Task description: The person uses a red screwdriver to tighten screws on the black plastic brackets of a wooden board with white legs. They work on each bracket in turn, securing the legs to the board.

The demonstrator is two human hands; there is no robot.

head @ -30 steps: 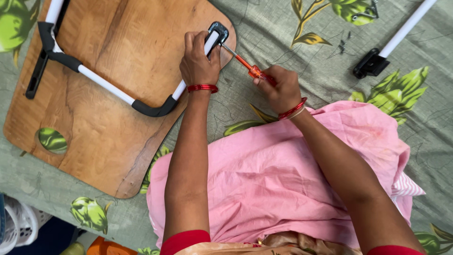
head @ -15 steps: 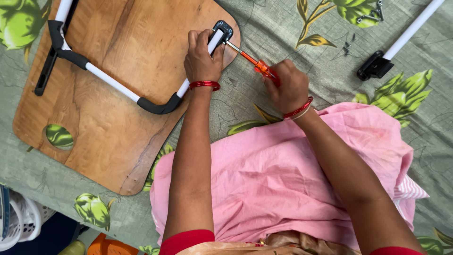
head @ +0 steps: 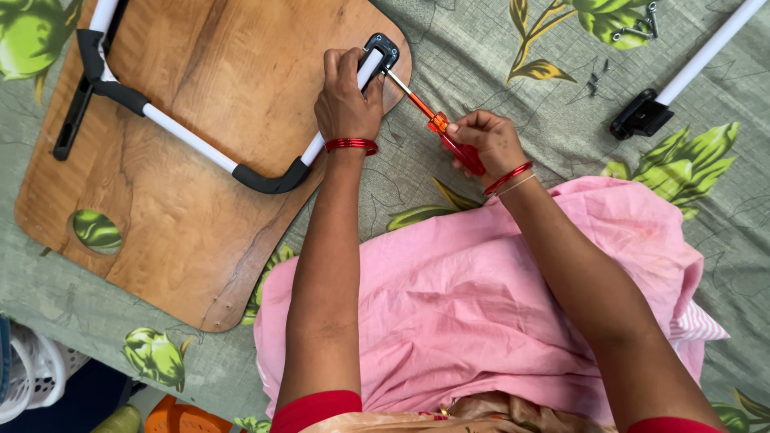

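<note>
A wooden tabletop point(head: 184, 184) lies upside down on a green floral cloth. A white U-shaped leg tube with black corner joints point(head: 192, 140) rests across it. My left hand point(head: 346, 100) grips the tube's end beside the black bracket point(head: 383, 46) at the board's edge. My right hand point(head: 485, 140) holds a red-handled screwdriver point(head: 437, 124), whose metal tip points into that bracket. Red bangles are on both wrists.
A second white tube with a black end bracket point(head: 650, 108) lies at the upper right, with loose screws point(head: 634, 28) on the cloth near it. Pink fabric point(head: 481, 297) covers my lap. A white basket point(head: 28, 377) sits at the lower left.
The view has shifted slightly, so the board sits a little further right and down. Both hands keep the same hold on the tube and the screwdriver.
</note>
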